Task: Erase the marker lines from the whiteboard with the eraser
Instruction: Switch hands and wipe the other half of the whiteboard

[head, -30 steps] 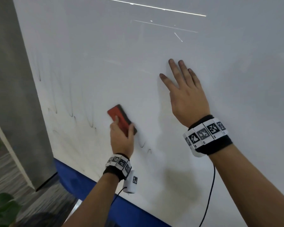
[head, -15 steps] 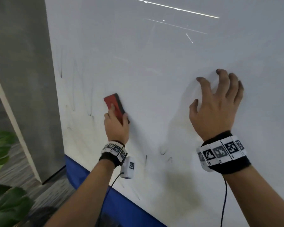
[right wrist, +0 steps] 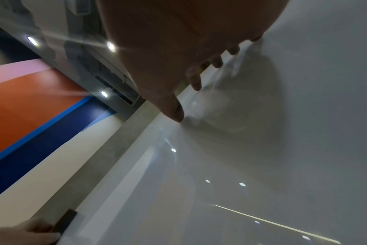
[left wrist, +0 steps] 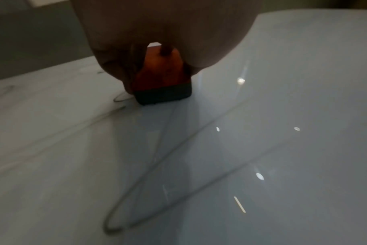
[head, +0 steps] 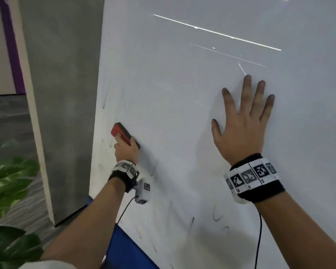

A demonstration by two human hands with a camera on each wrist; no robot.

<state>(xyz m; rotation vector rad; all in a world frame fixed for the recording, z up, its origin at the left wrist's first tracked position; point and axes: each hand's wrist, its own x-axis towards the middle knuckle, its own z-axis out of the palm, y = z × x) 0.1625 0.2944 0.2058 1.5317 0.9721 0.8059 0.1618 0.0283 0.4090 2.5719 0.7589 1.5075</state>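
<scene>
— One eraser (head: 124, 136), red on its back and dark on its wiping face, lies pressed against the whiteboard (head: 182, 113), close to the board's left edge. Could it slip?

— I doubt it. It looks light and stiff, with what I'd judge a soft wiping face, and the glossy board should let it glide. Taking it by the long sides, as it is held, keeps that face flat.

— Who holds it?

— The left hand (head: 126, 151); its fingers (head: 118, 137) curl round the red back from below, the forearm rising from low on the near left.

— What is left to wipe?

— Faint marker lines (head: 217, 217) lie below and right of the eraser, and others run near the left edge, just beside the eraser.

— And the other hand?

— The right hand (head: 242, 131) lies flat on the board, well to the right and a little higher, fingers spread wide and straight, holding nothing. It looks like a brace.

— Anything else?

— Green leaves (head: 10, 183) on the near left and a grey wall (head: 62, 94) left of the board.
</scene>
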